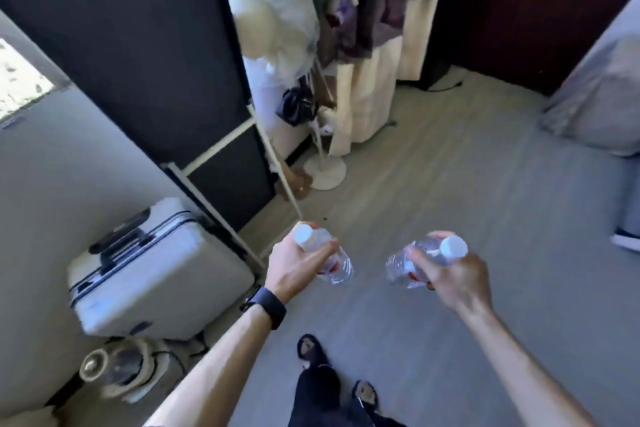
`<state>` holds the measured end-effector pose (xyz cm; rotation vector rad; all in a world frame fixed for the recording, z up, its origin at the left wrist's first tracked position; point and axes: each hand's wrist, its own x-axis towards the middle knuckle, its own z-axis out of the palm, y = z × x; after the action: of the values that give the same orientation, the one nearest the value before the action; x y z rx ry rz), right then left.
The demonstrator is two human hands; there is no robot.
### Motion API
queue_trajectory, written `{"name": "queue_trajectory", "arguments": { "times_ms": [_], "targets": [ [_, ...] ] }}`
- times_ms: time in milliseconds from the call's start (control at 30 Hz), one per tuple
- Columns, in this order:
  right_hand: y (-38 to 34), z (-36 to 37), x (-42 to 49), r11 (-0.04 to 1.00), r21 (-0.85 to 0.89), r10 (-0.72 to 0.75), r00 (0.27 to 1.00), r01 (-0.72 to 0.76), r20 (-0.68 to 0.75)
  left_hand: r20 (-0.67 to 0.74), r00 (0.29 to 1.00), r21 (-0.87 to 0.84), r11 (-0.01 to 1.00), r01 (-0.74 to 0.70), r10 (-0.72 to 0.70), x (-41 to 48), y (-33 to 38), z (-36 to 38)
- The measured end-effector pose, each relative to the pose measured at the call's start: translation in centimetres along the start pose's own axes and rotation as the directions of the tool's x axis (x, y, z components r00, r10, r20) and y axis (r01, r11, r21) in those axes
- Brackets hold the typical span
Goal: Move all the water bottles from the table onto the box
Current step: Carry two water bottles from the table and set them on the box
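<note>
My left hand (298,265) grips a clear water bottle (337,265) with a white cap, held tilted over the grey floor at centre. My right hand (450,276) grips a second clear bottle (401,262) with a white cap, also tilted, its base pointing left. Both bottles show a bit of red label. A dark watch sits on my left wrist. Neither a table nor a box appears in this view.
A silver hard-shell suitcase (156,270) stands at the left by a dark cabinet (138,62). A white coat stand (325,170) with hanging clothes is ahead. A bed edge (602,97) is at the right. A small fan (117,371) lies lower left. My sandalled feet are below.
</note>
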<state>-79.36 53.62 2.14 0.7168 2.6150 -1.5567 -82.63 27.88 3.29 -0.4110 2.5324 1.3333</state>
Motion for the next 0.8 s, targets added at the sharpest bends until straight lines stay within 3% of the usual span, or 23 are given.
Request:
{"name": "queue_trajectory", "arguments": {
  "times_ms": [300,467,667,800],
  "targets": [
    [1.2,-10.2,14.6,0.973,0.202,0.164,0.949,-0.111,-0.269,0.246,0.939,0.133,0.951,-0.279,0.241,15.1,15.8,11.0],
    [0.7,-17.6,21.2,0.95,0.264,0.266,0.874,-0.167,-0.406,0.357,0.872,0.137,0.905,-0.403,0.334,22.1,26.4,17.6],
    [2.9,-27.4,27.1,0.952,0.239,0.3,0.744,-0.192,-0.598,0.501,0.754,0.14,0.82,-0.555,0.425,27.2,39.9,29.0],
    [6.0,-34.8,32.5,0.953,0.213,0.304,0.7,-0.218,-0.646,0.535,0.702,0.113,0.783,-0.611,0.47,29.3,48.0,38.1]
  ]
}}
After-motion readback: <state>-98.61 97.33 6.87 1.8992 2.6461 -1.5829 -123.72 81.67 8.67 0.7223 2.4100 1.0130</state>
